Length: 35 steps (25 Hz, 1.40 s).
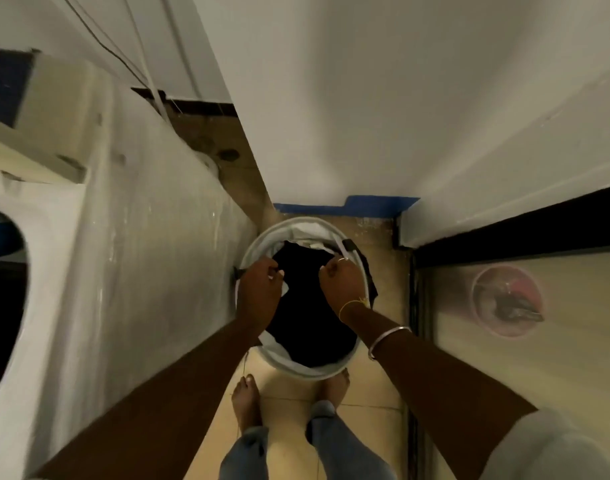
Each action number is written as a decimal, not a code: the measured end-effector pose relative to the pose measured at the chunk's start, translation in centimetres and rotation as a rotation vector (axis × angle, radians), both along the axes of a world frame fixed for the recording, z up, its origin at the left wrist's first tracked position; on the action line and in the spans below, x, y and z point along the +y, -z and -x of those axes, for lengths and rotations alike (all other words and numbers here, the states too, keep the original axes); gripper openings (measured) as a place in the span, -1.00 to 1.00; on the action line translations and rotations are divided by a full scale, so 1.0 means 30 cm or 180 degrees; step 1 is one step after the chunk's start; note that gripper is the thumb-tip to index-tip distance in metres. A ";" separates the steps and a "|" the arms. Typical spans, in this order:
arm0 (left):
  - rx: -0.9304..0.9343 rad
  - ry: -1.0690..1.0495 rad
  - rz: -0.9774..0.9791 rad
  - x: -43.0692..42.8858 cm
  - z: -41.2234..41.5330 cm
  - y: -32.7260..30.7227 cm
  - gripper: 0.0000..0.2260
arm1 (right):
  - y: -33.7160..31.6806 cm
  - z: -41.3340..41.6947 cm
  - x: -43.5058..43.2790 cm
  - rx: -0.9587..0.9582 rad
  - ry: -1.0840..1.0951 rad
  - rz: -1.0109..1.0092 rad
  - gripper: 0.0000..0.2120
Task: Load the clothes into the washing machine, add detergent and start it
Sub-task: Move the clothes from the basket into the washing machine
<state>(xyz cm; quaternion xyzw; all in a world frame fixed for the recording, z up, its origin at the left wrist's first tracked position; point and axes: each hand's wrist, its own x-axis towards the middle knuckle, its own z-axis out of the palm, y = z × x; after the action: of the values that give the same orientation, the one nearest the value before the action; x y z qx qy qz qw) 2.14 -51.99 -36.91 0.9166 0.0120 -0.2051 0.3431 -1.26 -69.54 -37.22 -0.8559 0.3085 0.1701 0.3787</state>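
Early days, I'd say: left hand (258,285) and right hand (341,282) each have a grip closed on the black garment (307,327) at the hamper (262,239) mouth, beside the washing machine (123,254). Loading, detergent and starting all remain.

A white laundry basket (296,370) stands on the tiled floor (376,386).

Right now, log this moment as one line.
phase: clothes pickup | left hand: grips black garment | right hand: grips black garment | basket: below garment
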 end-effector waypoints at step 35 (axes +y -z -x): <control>0.0255 0.1224 0.0637 0.030 0.021 -0.315 -0.64 | -0.267 0.232 0.153 -0.1507 0.0788 -0.0763 -0.64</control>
<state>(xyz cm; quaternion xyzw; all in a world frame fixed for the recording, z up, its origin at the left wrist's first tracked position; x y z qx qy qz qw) 1.51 -51.08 -27.46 0.8544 -0.1699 -0.3032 0.3862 -8.23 -64.94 -29.20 -0.7768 0.2913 -0.0467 0.5564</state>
